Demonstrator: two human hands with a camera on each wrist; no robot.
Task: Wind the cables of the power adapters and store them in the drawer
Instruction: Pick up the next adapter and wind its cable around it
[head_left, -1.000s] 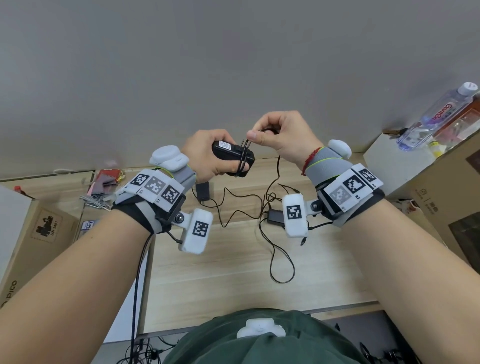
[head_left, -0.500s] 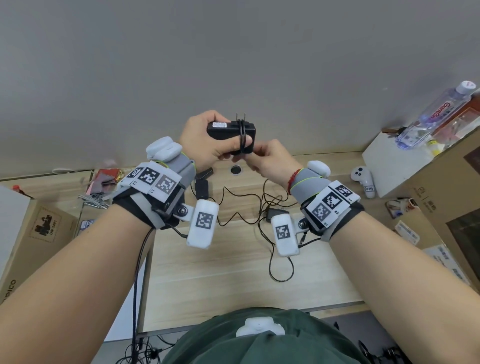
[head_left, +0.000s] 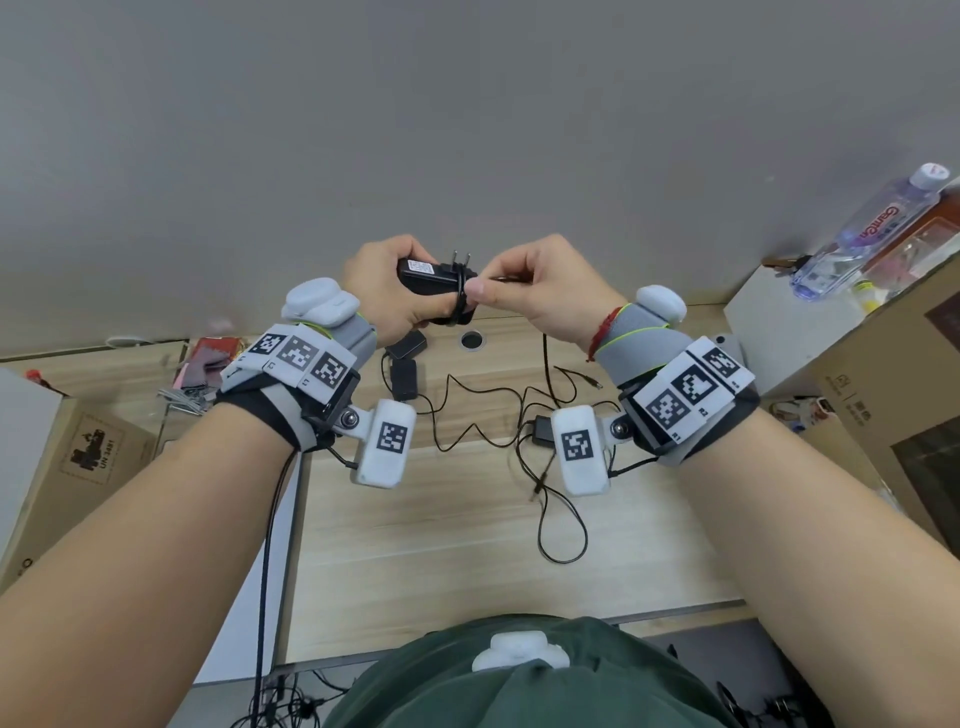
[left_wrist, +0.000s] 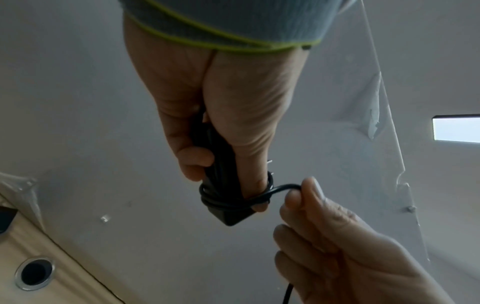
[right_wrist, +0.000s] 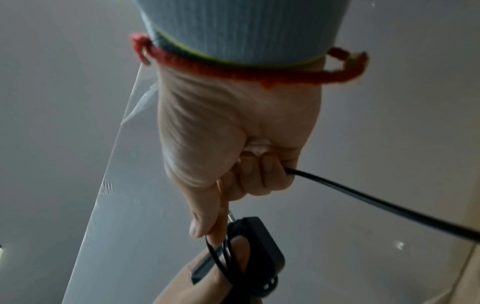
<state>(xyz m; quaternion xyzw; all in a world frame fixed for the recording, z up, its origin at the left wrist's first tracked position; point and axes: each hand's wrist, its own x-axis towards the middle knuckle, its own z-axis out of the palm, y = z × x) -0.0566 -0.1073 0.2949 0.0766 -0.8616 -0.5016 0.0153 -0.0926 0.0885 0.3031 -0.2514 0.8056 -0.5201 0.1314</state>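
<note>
Winding under way: left hand (head_left: 387, 291) grips a black power adapter (head_left: 434, 273) raised above the desk (head_left: 452, 519), prongs pointing up, fingers curled round the body and thumb lying along it. Several turns of its cable (left_wrist: 233, 197) already circle the end nearest the prongs; in the left wrist view at least one turn passes over the left thumb tip. Right hand (head_left: 535, 291), just beside the adapter, pinches the cable between thumb and forefinger, other fingers folded shut round the slack, which trails down toward the desk. Two more adapters (head_left: 404, 376) lie near the grommet hole (head_left: 471, 340) at the desk's back edge, a third (head_left: 543, 428) part hidden behind the right wrist unit, their loose leads (head_left: 467, 410) crossing one another. No drawer visible in any view. Risks, as judged: the trapped thumb is the main one; pulling it free would likely leave a slack turn, and the coils, bunched at one end, could slide off over the prongs. The trailing slack hangs down among the tangle of leads, so further pulls may snag them or drag another adapter across the desk. Too hard a pull at the pinch could tighten the wrap on the thumb or kink the thin lead where it leaves the body. The free end will want tucking, or the coil springs loose on the way to storage.
</note>
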